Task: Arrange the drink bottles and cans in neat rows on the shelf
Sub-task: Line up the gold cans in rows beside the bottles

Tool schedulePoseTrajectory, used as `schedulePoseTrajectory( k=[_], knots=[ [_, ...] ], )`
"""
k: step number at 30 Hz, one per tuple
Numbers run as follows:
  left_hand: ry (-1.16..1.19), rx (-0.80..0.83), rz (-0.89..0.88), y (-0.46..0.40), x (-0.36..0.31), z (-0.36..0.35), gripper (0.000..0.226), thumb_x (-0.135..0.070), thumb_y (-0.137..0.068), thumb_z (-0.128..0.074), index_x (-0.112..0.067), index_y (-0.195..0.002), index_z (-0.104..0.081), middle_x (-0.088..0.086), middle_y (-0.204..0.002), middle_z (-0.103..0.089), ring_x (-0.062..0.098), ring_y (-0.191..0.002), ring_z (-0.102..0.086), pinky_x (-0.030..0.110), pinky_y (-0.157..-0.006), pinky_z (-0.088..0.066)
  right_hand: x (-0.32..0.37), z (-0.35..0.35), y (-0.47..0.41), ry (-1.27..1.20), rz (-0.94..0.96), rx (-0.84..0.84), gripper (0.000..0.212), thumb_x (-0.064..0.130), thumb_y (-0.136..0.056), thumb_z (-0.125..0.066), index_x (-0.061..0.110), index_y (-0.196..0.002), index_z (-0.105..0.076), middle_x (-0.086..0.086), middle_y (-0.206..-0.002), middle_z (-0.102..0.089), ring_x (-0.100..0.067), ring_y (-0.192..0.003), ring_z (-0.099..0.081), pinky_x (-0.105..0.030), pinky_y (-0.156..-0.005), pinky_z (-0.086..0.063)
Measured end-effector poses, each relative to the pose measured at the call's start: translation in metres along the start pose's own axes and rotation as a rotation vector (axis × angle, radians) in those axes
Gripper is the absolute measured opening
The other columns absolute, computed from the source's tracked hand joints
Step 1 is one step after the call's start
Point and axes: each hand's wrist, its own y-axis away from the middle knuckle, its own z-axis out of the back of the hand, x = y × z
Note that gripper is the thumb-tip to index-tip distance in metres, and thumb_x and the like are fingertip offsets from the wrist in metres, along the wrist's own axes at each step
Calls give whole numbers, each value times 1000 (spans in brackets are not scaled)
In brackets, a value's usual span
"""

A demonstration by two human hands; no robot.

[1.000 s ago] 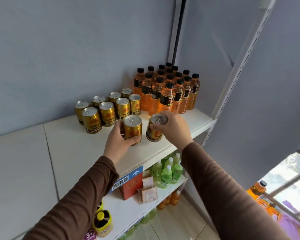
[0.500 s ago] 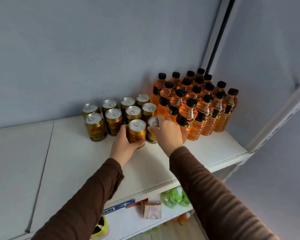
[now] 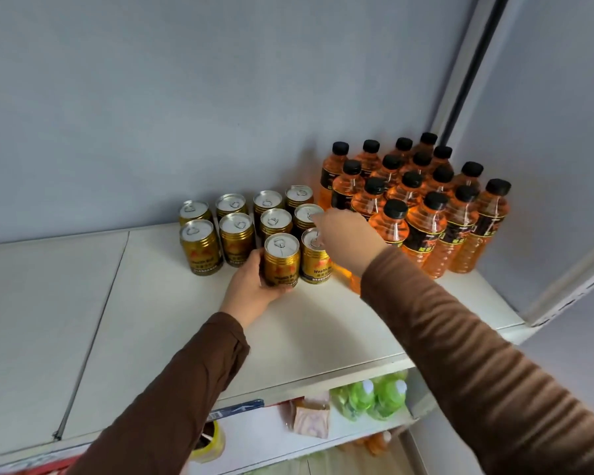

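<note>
Left hand [image 3: 251, 286]: fingers and thumb wrapped round the lower body of a gold-coloured metal drink can with a silver pull-tab lid [image 3: 281, 259], which stands upright on the white shelf board [image 3: 172, 303].

Right hand [image 3: 348, 240]: reaches over a second gold can [image 3: 315, 258] standing just right of the held can, touching or nearly touching it. Fingertips lie at that can's lid; whether they pinch the rim or merely rest on it cannot be told.

The two front cans form the start of a third row. Directly behind the held can stand two rows of four matching gold cans [image 3: 240, 221], the rearmost against the grey-blue wall [image 3: 186, 97]. To the right of the held can, beyond the second can, is a block of clear plastic bottles of orange drink with black caps [image 3: 422, 200], filling the corner.

Risks, as judged:
- The right forearm passes close in front of the nearest bottles; a careless withdrawal could topple one and knock down its neighbours.
- Pushing the held can back too firmly could displace the row behind.
- The front row remains incomplete at the left.
</note>
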Motion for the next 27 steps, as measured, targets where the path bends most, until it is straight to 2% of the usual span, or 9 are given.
schedulePoseTrajectory(
  k=[3,6,8,9,13,20,27],
  knots=[
    [30,1,3,-2,0,0,73,-19,-72,-88,-21,-134,-50,-3,-134,-60,13,-123,-55,25,-101,-41,1,10,-10,40,103,80,29,9,-96,-47,9,-123,-57,-12,-110,-63,-31,-101,-61,-36,-77,-46],
    [34,-18,-10,-1,0,-1,69,-18,-72,-87,-20,-131,-51,-1,-132,-62,15,-122,-57,31,-104,-45,4,17,-19,70,139,185,29,19,-93,-56,9,-120,-59,-10,-106,-64,-32,-100,-61,-39,-77,-49],
    [30,-38,-12,-2,0,-2,65,-20,-71,-88,-20,-126,-52,0,-130,-63,17,-121,-59,36,-105,-47,6,19,-21,99,151,283,40,28,-88,-68,12,-124,-59,-9,-112,-64,-32,-105,-60,-40,-80,-49],
    [27,-43,-10,-2,0,-2,64,-20,-71,-88,-19,-125,-53,0,-130,-63,18,-121,-59,39,-105,-47,7,19,-21,109,156,294,42,27,-88,-68,12,-126,-58,-9,-115,-64,-32,-107,-60,-39,-81,-49],
    [17,-55,1,-2,-1,-3,65,-23,-69,-89,-20,-123,-52,1,-128,-64,20,-120,-60,45,-103,-49,5,15,-21,112,163,226,33,17,-96,-56,8,-127,-55,-15,-114,-63,-34,-103,-60,-37,-75,-46],
    [8,-67,12,-1,-1,-5,66,-26,-68,-89,-19,-120,-51,4,-129,-62,22,-121,-59,47,-102,-50,4,15,-21,118,163,213,35,16,-94,-58,9,-128,-55,-14,-112,-64,-32,-100,-61,-34,-68,-41],
    [-24,-83,24,1,-6,-6,66,-27,-67,-89,-18,-120,-50,4,-130,-62,23,-121,-58,47,-101,-50,3,10,-17,104,152,182,36,13,-93,-60,10,-128,-55,-13,-113,-64,-31,-101,-62,-35,-75,-47]
  ],
)
